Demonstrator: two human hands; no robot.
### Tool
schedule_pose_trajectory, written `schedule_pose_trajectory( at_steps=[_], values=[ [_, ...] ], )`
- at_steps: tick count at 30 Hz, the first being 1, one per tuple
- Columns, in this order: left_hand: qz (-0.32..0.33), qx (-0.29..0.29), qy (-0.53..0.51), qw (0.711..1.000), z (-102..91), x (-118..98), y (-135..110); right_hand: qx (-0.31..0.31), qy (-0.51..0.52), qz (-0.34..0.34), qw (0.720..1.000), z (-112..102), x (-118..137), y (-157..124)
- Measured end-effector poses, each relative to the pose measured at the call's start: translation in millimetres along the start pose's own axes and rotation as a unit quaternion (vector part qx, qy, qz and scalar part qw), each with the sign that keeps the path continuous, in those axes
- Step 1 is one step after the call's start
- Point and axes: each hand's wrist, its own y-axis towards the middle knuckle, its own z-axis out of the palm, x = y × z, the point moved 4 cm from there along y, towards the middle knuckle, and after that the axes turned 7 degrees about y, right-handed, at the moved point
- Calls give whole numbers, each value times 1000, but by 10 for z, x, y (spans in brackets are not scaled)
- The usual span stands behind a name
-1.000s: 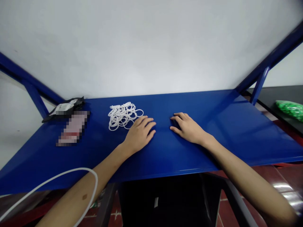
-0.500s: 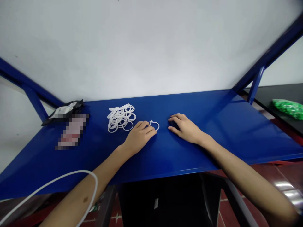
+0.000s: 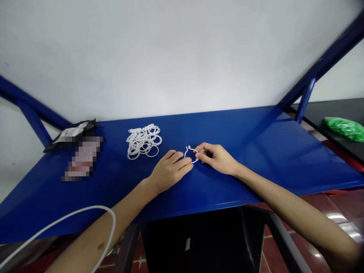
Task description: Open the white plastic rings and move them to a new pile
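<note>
A thin white plastic ring (image 3: pixel 194 149) with a small catch is between my two hands, over the blue table. Its two ends stand slightly apart at the top. My left hand (image 3: pixel 171 170) is closed on the ring's lower left side, fingertips partly covering it. With thumb and fingers, my right hand (image 3: pixel 217 157) pinches the right side of the same ring. Left of my left hand lies a loose pile of similar white rings (image 3: pixel 143 141), overlapping one another.
The blue table (image 3: pixel 241 129) meets a white wall at the back. At the far left lie a black package (image 3: pixel 75 132) and a pixelated item (image 3: pixel 83 157). A white cord (image 3: pixel 71 213) loops over my left forearm. A bag of green pieces (image 3: pixel 344 128) rests on a dark surface at right.
My right hand has moved left from the bare table and taken hold of the ring's right side. My left hand has shifted slightly with the ring, which now shows a gap at its top.
</note>
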Motion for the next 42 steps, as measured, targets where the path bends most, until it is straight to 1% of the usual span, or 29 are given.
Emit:
schedule_pose_trajectory(
  at_steps=[2, 4, 6, 8, 9, 11, 12, 15, 17, 21, 27, 33, 38, 40, 42],
  values=[
    [-3, -10, -37, 999, -6, -14, 8, -10, 56, 5, 998, 5, -10, 0],
    [-32, -23, -79, 996, -21, -10, 22, -16, 97, 6, 995, 4, -5, -2],
    [-100, -55, -112, 987, -53, 36, 30, -25, 112, 0, 993, -5, 19, -9],
    [-193, -97, -124, 968, -89, 120, 12, -32, 106, -9, 994, -15, 52, -19],
    [-235, -109, -129, 957, -97, 162, -5, -34, 97, -12, 995, -16, 67, -26],
    [-287, -102, -158, 939, -79, 224, -34, -30, 78, -14, 996, -12, 88, -37],
    [-294, -85, -180, 935, -55, 238, -42, -26, 68, -16, 997, -7, 96, -43],
    [-279, -36, -234, 931, 12, 225, -47, -9, 38, -23, 999, 14, 116, -54],
    [-273, -24, -245, 930, 33, 208, -44, 3, 31, -32, 999, 30, 131, -60],
    [-274, -29, -251, 928, 29, 191, -35, 11, 28, -53, 998, 58, 166, -74],
    [-261, -33, -252, 931, 19, 151, -30, 2, -58, -108, 992, 108, 200, -99],
    [-256, -66, -204, 943, 2, 79, -75, 12, -97, -160, 982, 176, 199, -149],
    [-218, -87, -170, 957, 9, 9, -97, 29, -149, -165, 975, 237, 182, -191],
    [-212, -78, -167, 960, 23, 29, -79, 28, -169, -159, 972, 234, 168, -174],
    [-203, -44, -156, 966, 46, 80, -48, 17, -187, -158, 969, 194, 152, -132]
  ],
)
